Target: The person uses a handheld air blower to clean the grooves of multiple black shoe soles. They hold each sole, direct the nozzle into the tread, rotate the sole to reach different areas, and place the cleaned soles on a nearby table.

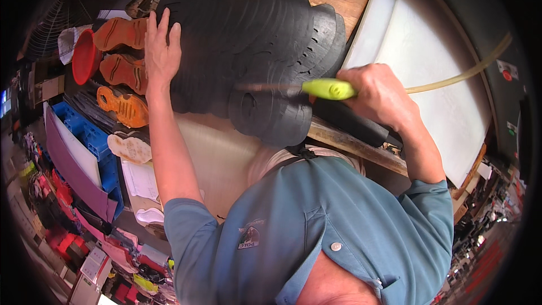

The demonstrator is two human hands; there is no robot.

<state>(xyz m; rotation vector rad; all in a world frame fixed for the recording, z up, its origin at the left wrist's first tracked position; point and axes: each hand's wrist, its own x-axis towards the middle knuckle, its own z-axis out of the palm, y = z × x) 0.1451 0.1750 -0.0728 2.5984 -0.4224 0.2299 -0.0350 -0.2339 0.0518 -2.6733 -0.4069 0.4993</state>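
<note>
Rows of overlapping black shoe soles (226, 34) cover much of the bench in front of me. My left hand (164, 51) lies with fingers stretched out on the left edge of these soles. In my right hand (375, 90) is a yellow-green air blow gun (330, 88), gripped by its body. Its thin nozzle points left over the nearer rows and looks blurred. A pale hose (451, 82) runs from behind the right hand toward the upper right.
Left of the soles are brown-orange soles (121, 70), an orange sole (121, 106) and a red bowl (86, 56). Blue crates (84, 133) stand lower left, a fan (53, 20) at upper left. A white panel (435, 79) flanks the bench on the right.
</note>
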